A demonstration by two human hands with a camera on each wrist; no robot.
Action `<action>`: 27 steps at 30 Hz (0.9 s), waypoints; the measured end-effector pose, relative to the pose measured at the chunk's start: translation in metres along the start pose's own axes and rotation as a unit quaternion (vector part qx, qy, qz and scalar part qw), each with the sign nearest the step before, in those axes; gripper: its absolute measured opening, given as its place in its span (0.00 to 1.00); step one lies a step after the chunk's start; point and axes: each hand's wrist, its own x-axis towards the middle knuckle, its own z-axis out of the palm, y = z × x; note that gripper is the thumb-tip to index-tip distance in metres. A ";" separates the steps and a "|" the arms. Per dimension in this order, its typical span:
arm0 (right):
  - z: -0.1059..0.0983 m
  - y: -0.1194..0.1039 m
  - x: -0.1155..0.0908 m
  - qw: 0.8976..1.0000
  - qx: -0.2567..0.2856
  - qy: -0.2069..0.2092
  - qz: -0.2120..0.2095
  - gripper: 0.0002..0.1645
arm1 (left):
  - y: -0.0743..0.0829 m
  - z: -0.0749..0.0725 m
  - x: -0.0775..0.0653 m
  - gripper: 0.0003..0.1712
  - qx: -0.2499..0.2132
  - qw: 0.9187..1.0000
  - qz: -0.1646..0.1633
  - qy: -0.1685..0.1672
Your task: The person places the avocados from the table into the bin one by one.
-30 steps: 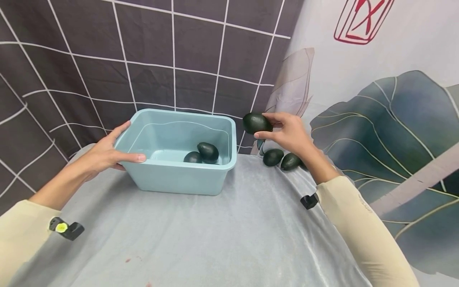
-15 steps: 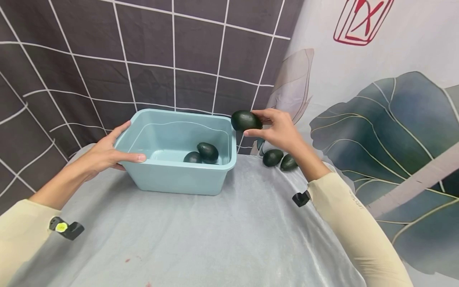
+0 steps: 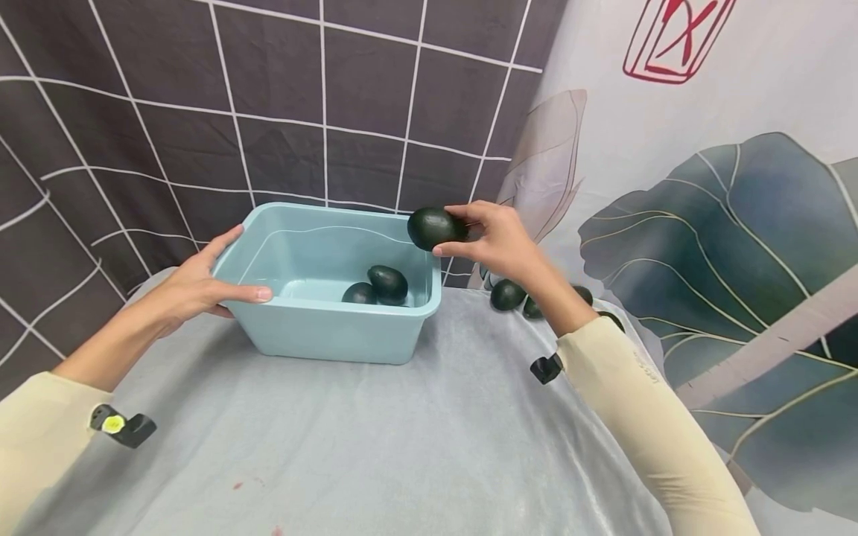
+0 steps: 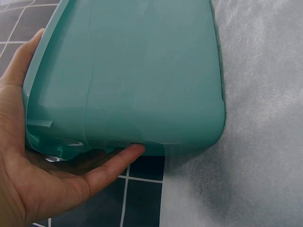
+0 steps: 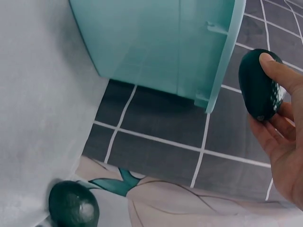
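A light blue plastic tub stands on the cloth near the tiled backdrop. My left hand grips its left end, thumb over the front rim and fingers spread along the end, as the left wrist view also shows. Between the thumb and fingers of my right hand is a dark green avocado. It overlaps the tub's right rim in the head view, higher than the tub's floor. Inside, toward the right end, lie two avocados, one leaning against the other.
Several more avocados lie right of the tub along the cloth's far edge, including one in front and one partly behind my right forearm. Grey cloth covers the table. A dark grid-patterned curtain hangs behind.
My right hand has moved left with the avocado, from beside the tub to over its right rim. The left hand and the tub have stayed in place.
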 end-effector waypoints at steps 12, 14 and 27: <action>0.016 -0.010 0.006 0.998 -0.025 -0.020 -0.050 0.41 | 0.000 0.000 0.000 0.76 0.002 1.000 -0.003 0.001; 0.018 -0.011 0.006 0.998 -0.032 -0.023 -0.053 0.42 | 0.000 0.000 0.000 0.76 0.002 1.000 -0.003 0.001; 0.031 -0.016 0.008 0.997 -0.003 -0.040 -0.060 0.39 | 0.000 0.000 0.000 0.76 -0.001 1.000 -0.002 0.002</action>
